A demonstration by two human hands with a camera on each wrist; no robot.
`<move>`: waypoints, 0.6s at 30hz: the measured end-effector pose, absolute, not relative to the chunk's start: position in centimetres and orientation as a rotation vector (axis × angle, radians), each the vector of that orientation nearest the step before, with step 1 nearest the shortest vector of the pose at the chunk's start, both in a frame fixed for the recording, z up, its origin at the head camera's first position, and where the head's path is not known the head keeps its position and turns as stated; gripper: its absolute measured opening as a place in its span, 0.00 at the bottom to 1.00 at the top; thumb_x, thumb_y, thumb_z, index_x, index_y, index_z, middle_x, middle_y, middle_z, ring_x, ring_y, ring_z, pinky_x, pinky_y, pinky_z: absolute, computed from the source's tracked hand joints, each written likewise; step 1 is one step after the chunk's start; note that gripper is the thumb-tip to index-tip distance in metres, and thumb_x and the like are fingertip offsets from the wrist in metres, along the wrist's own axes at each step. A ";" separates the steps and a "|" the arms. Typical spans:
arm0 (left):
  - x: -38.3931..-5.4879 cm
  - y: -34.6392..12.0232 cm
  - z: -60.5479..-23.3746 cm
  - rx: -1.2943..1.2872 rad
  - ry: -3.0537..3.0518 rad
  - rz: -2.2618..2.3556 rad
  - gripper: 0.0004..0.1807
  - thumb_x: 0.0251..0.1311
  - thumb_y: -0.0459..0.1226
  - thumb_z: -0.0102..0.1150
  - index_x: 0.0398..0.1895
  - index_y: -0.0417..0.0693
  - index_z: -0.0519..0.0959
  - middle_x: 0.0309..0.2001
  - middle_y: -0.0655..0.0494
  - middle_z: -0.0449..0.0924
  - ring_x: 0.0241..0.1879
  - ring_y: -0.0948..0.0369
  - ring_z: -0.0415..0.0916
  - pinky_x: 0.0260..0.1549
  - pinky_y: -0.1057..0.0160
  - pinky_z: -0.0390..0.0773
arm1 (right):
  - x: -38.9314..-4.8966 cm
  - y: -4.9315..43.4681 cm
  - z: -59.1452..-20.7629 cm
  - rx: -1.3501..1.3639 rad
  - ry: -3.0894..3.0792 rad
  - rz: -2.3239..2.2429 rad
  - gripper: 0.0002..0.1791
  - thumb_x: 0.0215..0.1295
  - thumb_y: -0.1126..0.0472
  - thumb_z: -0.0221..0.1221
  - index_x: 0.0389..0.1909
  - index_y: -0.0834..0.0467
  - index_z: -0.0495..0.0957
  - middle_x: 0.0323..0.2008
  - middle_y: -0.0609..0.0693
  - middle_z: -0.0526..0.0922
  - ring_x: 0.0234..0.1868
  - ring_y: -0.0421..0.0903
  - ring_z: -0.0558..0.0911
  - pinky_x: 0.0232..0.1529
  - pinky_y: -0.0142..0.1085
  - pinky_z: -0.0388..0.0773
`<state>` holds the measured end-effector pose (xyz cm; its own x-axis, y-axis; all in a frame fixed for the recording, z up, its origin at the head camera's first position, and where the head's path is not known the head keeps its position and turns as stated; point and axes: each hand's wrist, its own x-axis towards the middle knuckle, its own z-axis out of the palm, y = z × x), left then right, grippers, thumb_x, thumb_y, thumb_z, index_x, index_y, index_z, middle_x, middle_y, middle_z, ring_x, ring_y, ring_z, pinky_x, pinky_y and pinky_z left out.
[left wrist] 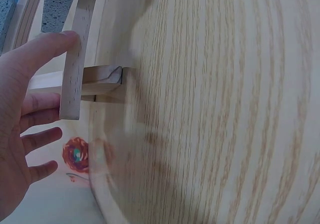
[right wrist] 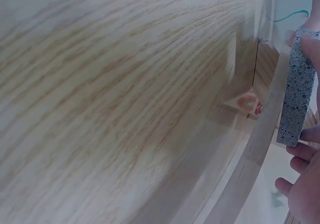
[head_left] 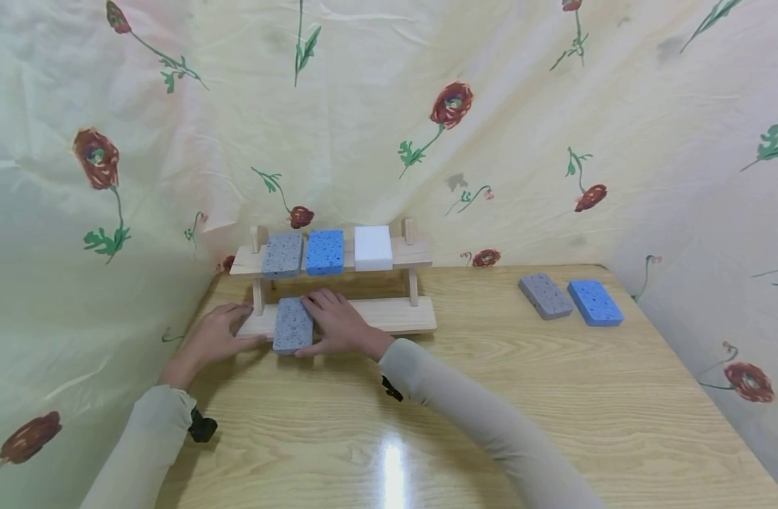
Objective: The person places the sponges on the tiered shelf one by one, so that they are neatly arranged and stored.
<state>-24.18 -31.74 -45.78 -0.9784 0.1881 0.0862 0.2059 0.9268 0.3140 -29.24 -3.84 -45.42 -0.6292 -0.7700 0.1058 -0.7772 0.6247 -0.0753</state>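
Observation:
A speckled grey sponge [head_left: 292,326] is at the left part of the wooden rack's lower shelf [head_left: 382,316], jutting past its front edge. My right hand [head_left: 339,326] grips it from the right, thumb near the front end and fingers at the far end. The frames do not settle whether the sponge lies fully on the board. At the rack's left end, my left hand [head_left: 215,332] pinches the lower shelf board [left wrist: 75,69], thumb on the front edge and fingers behind. Above, the upper shelf bears another grey sponge [head_left: 283,254], a blue sponge [head_left: 325,252] and a white sponge [head_left: 372,247].
A second pair, a grey sponge [head_left: 545,296] and a blue sponge [head_left: 595,302], lies toward the table's right back. The wooden table [head_left: 490,396] meets a flowered cloth [head_left: 376,127] behind and at both sides. The rack's posts [head_left: 412,286] stand between the shelves.

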 end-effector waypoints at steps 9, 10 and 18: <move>-24.1 -31.8 -45.8 -0.313 -3.027 -0.507 0.47 0.57 0.62 0.67 0.67 0.33 0.73 0.67 0.29 0.72 0.67 0.33 0.68 0.68 0.35 0.68 | -29.2 -4.0 -45.3 1.325 -2.761 0.151 0.62 0.56 0.21 0.59 0.80 0.59 0.54 0.76 0.56 0.62 0.77 0.52 0.61 0.77 0.49 0.64; -24.1 -31.8 -45.8 -0.315 -3.023 -0.511 0.47 0.57 0.62 0.68 0.67 0.33 0.73 0.67 0.29 0.72 0.67 0.34 0.68 0.68 0.35 0.68 | -29.2 -3.9 -45.3 1.327 -2.761 0.152 0.62 0.56 0.22 0.59 0.80 0.59 0.54 0.76 0.56 0.62 0.77 0.52 0.61 0.77 0.49 0.64; -24.4 -31.9 -46.2 -0.320 -3.017 -0.503 0.47 0.56 0.62 0.68 0.66 0.33 0.74 0.66 0.30 0.73 0.66 0.33 0.69 0.67 0.35 0.69 | -29.3 -4.0 -45.4 1.338 -2.764 0.162 0.62 0.57 0.22 0.59 0.80 0.59 0.54 0.77 0.55 0.61 0.78 0.52 0.60 0.77 0.49 0.63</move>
<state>-24.43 -31.86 -46.17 -0.9762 0.1928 0.0988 0.2145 0.9250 0.3137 -29.26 -4.00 -45.43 -0.6194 -0.7780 0.1050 -0.7849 0.6161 -0.0656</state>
